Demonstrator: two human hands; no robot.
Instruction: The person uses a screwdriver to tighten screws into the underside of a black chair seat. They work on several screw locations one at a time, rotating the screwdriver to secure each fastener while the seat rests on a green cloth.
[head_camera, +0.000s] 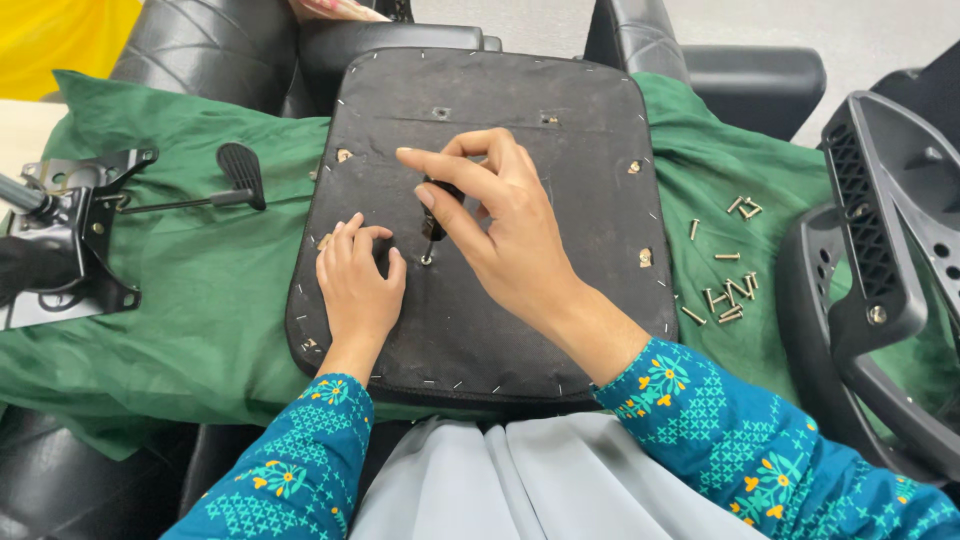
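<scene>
Seat base (560, 300), black and fabric-covered, is laid underside up on a green cloth (200, 290) and taken as the landmark. Staples are seen along its edge, and several bolt holes with metal inserts are set into its face.

Right hand (500, 225) is placed over the middle of the seat base, fingers closed around a small black-handled screwdriver (437, 212). The tool is held upright, its tip set on a screw (427, 260) near the centre of the seat base.

Left hand (358, 285) is laid flat on the seat base just left of the screw, fingers curled loosely, nothing gripped; the fingertips are close to the tool's tip.

Right of the seat base, loose bolts (728, 290) are scattered on the cloth. Further right, a black plastic chair frame (880, 290) is seen at the frame's edge.

Left of the seat base, a black lever (240, 175) is lying on the cloth, and beyond it a metal chair mechanism (70, 240).

Behind the seat base, black padded armrests (750, 85) are seen. Teal patterned sleeves (700, 400) are worn on both arms.
</scene>
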